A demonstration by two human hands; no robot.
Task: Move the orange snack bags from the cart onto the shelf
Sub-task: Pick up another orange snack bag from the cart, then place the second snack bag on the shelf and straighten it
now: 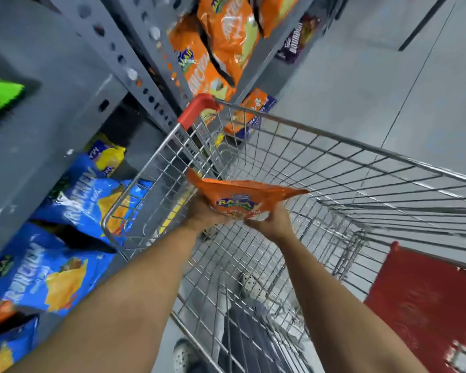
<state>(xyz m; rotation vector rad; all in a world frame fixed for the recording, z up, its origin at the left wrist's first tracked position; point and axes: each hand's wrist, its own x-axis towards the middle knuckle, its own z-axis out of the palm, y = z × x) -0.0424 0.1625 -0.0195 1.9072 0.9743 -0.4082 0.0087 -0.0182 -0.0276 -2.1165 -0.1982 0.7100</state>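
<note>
Left hand: my fingers closed under the orange snack bag.
Right hand: fingers gripping its lower edge.
Bag position: held above the cart.
Shelf: orange bags stocked, beyond the cart.

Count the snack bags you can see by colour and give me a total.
Orange: 5, one held over the cart, four on the shelf
Blue: 4
Yellow: 1
Green: 1
Purple: 1
Total: 12, though blur makes the shelf counts approximate.
</note>
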